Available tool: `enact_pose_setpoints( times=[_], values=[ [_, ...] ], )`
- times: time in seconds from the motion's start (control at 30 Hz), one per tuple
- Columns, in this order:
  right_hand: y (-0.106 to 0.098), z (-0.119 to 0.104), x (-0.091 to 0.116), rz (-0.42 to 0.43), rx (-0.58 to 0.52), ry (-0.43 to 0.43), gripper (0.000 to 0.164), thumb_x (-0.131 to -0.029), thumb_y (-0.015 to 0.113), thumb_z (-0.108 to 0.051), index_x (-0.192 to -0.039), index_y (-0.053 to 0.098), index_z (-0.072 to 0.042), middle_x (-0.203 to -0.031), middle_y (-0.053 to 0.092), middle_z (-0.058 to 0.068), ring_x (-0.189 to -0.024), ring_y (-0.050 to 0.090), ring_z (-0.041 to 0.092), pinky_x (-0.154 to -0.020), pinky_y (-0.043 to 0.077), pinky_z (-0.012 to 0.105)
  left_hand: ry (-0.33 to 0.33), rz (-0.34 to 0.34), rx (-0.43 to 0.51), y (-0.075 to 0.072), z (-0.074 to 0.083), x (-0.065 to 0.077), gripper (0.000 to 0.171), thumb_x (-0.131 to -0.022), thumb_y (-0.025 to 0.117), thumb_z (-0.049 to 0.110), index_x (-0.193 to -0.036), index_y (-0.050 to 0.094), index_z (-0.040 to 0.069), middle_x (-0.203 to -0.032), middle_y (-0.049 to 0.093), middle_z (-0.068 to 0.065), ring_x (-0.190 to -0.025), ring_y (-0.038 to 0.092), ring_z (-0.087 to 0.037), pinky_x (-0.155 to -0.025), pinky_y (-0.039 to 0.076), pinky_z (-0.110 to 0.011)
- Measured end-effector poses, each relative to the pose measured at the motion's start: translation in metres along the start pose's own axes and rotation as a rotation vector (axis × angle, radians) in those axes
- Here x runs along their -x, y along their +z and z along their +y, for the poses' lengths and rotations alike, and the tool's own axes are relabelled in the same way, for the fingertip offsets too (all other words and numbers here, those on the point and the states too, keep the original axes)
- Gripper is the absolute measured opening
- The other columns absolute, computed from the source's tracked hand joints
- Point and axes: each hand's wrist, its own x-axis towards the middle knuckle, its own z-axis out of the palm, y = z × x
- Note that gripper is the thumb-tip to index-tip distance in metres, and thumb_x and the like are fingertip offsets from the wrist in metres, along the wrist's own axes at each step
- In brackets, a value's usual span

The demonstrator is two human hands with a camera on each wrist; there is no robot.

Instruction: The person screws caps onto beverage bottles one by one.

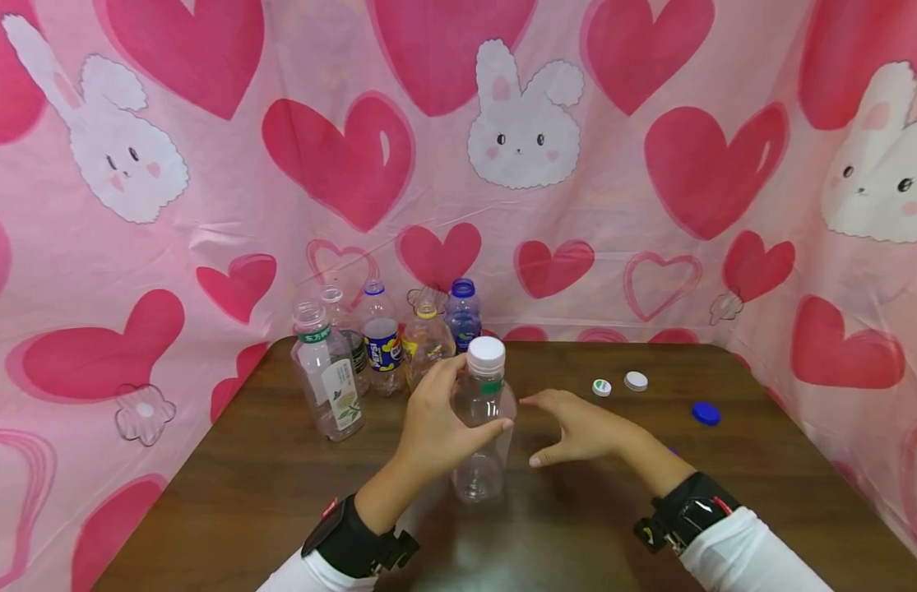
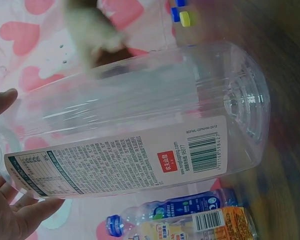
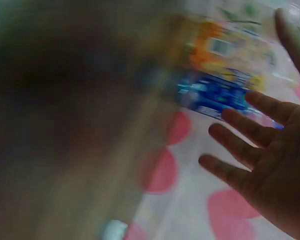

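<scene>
A pink fabric backdrop with red hearts and white rabbits (image 1: 606, 173) hangs behind a dark brown wooden table (image 1: 236, 485). Over the table's middle, a tall clear plastic bottle with a green band (image 1: 497, 403) is upright, its long axis vertical; whether its base touches the wood I cannot tell. The left hand (image 1: 439, 419) is the nearer one, curled round the upper part from the left. The right hand (image 1: 580, 423) holds nothing, thumb and fingers spread wide just beside the bottle's right flank, lower than the round white plastic cap (image 1: 485, 353) on the neck. Five other bottles stand uncapped at the back left: one clear with a green collar (image 1: 328, 382), one clear with a dark label (image 1: 357, 349), one blue-labelled Pepsi (image 1: 382, 349), one clear with a yellow neck ring (image 1: 428, 341) and one blue (image 1: 464, 316). Loose on the right, the head view plainly shows three caps: one white (image 1: 636, 381), one white with green print (image 1: 602, 387), one blue (image 1: 706, 413). The left wrist view shows one yellow cap (image 2: 185, 19) beside two blue ones.
</scene>
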Motion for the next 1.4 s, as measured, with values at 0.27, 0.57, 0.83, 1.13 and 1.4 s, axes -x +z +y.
enact_pose_setpoints(
  times=[0.27,0.57,0.83,1.13,1.4],
  values=[
    [0.029,0.011,0.013,-0.025,0.017,0.071,0.084,-0.076,0.080,-0.048,-0.139,0.049,-0.002,-0.138,0.050,0.016,-0.127,0.045,0.037,-0.100,0.040,0.057,-0.025,0.006,-0.017,-0.005,-0.004,0.007,0.084,-0.060,0.093,0.038,-0.129,0.055,0.008,-0.115,0.061,-0.003,-0.099,0.058,-0.014,-0.078,0.055,-0.030],
    [0.041,0.010,0.019,-0.035,0.028,0.052,0.080,-0.076,0.079,-0.049,-0.136,0.052,-0.002,-0.134,0.053,0.014,-0.124,0.048,0.034,-0.100,0.041,0.055,-0.097,0.039,-0.050,-0.032,-0.001,0.022,0.084,-0.058,0.093,0.041,-0.127,0.057,0.009,-0.117,0.061,-0.002,-0.103,0.059,-0.015,-0.081,0.054,-0.033],
    [0.042,0.006,0.022,-0.039,0.035,0.027,0.079,-0.077,0.078,-0.049,-0.134,0.052,0.000,-0.132,0.054,0.016,-0.122,0.049,0.036,-0.098,0.042,0.056,-0.261,0.199,-0.255,-0.111,-0.019,0.046,0.088,-0.055,0.096,0.027,-0.128,0.056,0.000,-0.116,0.061,-0.015,-0.099,0.059,-0.029,-0.078,0.053,-0.049],
    [0.041,0.008,0.027,-0.046,0.026,0.055,0.079,-0.078,0.078,-0.049,-0.135,0.052,-0.001,-0.134,0.053,0.014,-0.124,0.048,0.035,-0.099,0.042,0.055,-0.673,0.343,-0.454,-0.204,-0.076,0.067,0.082,-0.070,0.087,0.032,-0.135,0.049,0.001,-0.124,0.056,-0.024,-0.112,0.054,-0.043,-0.091,0.049,-0.051],
    [0.041,0.008,0.030,-0.046,0.018,0.060,0.079,-0.079,0.077,-0.049,-0.136,0.051,-0.001,-0.134,0.052,0.015,-0.124,0.047,0.036,-0.099,0.042,0.056,-0.695,0.368,-0.457,-0.213,-0.106,0.065,0.079,-0.072,0.084,0.026,-0.136,0.046,-0.001,-0.126,0.053,-0.022,-0.117,0.049,-0.039,-0.094,0.047,-0.048]
  ],
)
